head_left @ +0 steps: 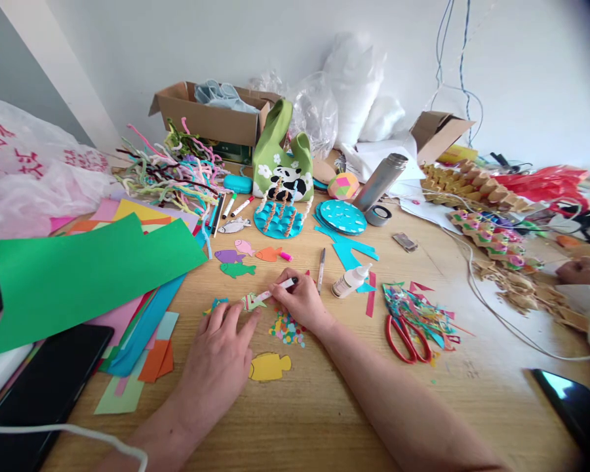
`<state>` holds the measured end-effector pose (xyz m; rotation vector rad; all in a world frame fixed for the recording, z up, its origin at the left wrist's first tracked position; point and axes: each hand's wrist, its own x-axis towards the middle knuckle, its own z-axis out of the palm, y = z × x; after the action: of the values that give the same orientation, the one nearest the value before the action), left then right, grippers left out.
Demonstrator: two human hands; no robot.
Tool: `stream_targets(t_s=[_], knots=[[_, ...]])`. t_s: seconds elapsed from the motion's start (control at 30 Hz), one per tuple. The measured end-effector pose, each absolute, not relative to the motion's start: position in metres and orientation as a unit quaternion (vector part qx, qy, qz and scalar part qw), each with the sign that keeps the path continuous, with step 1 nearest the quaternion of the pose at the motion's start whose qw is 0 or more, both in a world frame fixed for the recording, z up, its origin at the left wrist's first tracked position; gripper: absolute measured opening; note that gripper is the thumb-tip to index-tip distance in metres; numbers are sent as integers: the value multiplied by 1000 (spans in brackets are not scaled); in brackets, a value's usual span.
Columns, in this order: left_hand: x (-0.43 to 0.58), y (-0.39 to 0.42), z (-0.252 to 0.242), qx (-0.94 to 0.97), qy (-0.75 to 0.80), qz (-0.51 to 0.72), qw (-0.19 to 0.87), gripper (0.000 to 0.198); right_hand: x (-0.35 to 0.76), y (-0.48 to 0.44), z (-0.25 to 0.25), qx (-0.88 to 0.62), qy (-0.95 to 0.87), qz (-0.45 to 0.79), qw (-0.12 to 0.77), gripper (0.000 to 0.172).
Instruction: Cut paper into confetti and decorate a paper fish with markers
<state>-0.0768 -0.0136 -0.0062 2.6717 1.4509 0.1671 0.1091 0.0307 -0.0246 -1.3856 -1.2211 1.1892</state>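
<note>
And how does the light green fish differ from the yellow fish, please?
The light green fish has red stripes; the yellow fish shows dark lines. The left hand touches the light green fish, while the yellow fish lies nearer the person. Both are fish-shaped cutouts.

The right hand partly hides the marker; the left edge cuts off the white plastic bag.

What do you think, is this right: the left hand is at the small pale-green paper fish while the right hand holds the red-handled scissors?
Not quite. In the head view, the right hand holds a white marker; the red-handled scissors lie on the table. The left hand is indeed at the small pale-green paper fish.
</note>
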Motion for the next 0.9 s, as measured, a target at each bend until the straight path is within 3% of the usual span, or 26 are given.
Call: stream_targets(t_s=[0.9], knots=[[-76,-14,-4,877,477,44,42,60,110,29,-21,-566,-514,475,436,15]])
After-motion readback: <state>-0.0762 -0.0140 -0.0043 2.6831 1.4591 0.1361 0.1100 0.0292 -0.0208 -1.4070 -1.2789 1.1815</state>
